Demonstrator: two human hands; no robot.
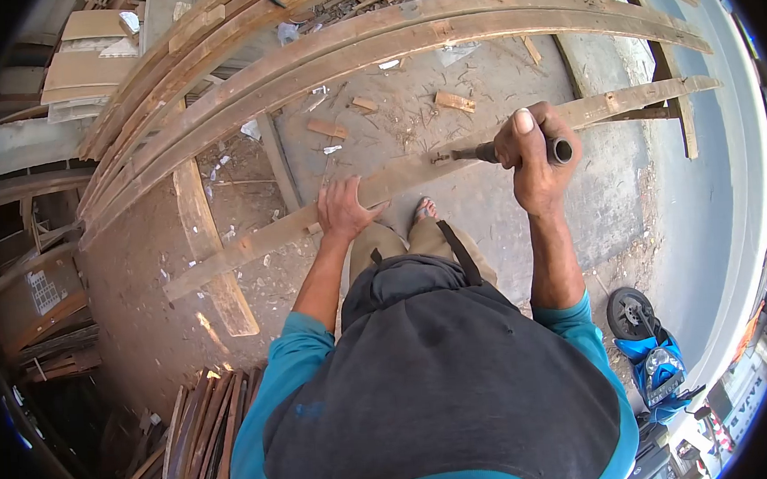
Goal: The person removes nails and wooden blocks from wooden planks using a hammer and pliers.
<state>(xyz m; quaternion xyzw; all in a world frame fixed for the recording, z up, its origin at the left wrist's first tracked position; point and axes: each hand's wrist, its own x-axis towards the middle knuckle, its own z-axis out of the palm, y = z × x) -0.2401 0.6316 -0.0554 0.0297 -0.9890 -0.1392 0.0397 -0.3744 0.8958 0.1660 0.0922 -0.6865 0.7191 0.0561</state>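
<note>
A long wooden plank (406, 176) runs across in front of me, its right end higher in the view. My left hand (344, 208) grips it left of the middle, fingers over the far edge and thumb along the near side. My right hand (538, 147) is closed around a dark metal pry tool (487, 152) with a hollow, pipe-like end (560, 150). The tool's narrow tip points left, close to a small dark, rusty-looking piece of metal (439, 158) on the plank. Whether the tip touches that piece I cannot tell.
Long wooden beams (441, 32) stretch across beyond the plank. A short board (213, 250) lies crosswise under its left end. Wood offcuts (455, 102) and debris litter the floor. Stacked boards (204, 435) are at lower left; a motorcycle (659, 367) stands at right by a pale wall (733, 209).
</note>
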